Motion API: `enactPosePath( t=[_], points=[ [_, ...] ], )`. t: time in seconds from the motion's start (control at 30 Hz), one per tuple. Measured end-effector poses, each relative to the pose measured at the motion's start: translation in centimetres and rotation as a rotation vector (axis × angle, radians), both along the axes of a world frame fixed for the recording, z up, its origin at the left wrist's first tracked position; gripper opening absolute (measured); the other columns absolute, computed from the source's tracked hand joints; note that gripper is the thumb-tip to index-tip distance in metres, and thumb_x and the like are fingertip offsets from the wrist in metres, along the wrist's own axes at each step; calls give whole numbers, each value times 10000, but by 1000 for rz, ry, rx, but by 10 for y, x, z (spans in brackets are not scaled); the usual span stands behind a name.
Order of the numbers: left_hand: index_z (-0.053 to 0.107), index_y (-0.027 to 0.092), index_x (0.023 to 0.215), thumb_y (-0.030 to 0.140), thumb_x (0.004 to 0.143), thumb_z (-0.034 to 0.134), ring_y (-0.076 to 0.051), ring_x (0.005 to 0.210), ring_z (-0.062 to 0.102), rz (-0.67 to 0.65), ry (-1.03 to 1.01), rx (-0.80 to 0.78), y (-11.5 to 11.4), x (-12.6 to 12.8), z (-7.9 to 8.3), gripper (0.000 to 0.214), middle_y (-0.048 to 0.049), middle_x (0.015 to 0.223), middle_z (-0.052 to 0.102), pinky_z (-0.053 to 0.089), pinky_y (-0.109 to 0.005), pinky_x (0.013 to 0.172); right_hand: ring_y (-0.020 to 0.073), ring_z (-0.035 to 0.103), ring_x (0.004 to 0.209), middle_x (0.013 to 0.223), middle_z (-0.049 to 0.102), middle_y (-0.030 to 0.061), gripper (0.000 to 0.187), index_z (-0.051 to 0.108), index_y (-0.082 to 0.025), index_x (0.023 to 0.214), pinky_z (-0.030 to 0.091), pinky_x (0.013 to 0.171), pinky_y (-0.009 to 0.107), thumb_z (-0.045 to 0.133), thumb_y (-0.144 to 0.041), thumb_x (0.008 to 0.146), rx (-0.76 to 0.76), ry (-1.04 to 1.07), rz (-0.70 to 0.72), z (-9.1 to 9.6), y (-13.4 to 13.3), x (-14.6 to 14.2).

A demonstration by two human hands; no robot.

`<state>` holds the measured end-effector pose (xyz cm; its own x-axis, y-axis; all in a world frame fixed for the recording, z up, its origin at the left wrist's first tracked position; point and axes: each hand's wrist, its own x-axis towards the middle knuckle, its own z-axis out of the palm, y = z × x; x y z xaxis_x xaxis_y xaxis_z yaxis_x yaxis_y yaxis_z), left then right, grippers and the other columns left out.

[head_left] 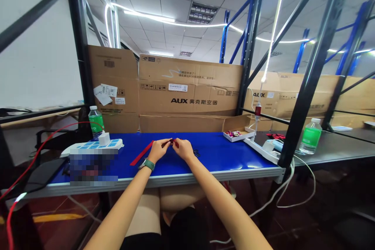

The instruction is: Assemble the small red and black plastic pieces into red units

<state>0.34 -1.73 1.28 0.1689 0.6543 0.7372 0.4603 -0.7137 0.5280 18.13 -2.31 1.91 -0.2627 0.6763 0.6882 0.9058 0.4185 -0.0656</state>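
Head view shows a strip (141, 153), red, flat, long and narrow, lying on the blue table (228, 156) near its middle. Its long axis runs on a slant, the free end pointing toward the person's left and the near edge. Its other end is pinched between the closed fingertips of the left hand (159, 149) and right hand (183, 149), which meet over it.

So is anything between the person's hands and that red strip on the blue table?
Nothing visible. The left hand and right hand pinch one end of the red strip between them; the rest lies uncovered on the blue table.
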Motion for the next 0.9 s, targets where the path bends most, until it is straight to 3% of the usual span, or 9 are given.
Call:
enactPosePath(
  t=[0.43, 0.7, 0.9],
  points=[
    [712, 178, 1032, 342, 848, 658, -224, 899, 748, -143, -157, -109, 1, 1, -2, 253, -77, 990, 774, 623, -373, 858, 171, 645, 660, 770, 730, 54, 200, 662, -220, 897, 307, 598, 246, 520, -350, 951, -28, 49, -14, 2, -3, 1],
    [680, 183, 995, 330, 822, 694, -223, 930, 743, -158, -151, -126, 0, 1, -1, 227, -75, 989, 766, 619, -366, 853, 168, 664, 726, 845, 742, 54, 240, 651, -226, 980, 321, 626, 236, 448, -351, 1014, -69, 22, 43, 3, -3, 4],
    [626, 201, 1001, 350, 826, 696, -219, 802, 757, -122, -182, -154, 2, 1, -2, 240, -49, 881, 766, 635, -341, 744, 165, 658, 689, 780, 729, 48, 263, 646, -216, 934, 304, 608, 239, 444, -365, 1015, -32, 55, 31, 4, -4, 2]
  ],
)
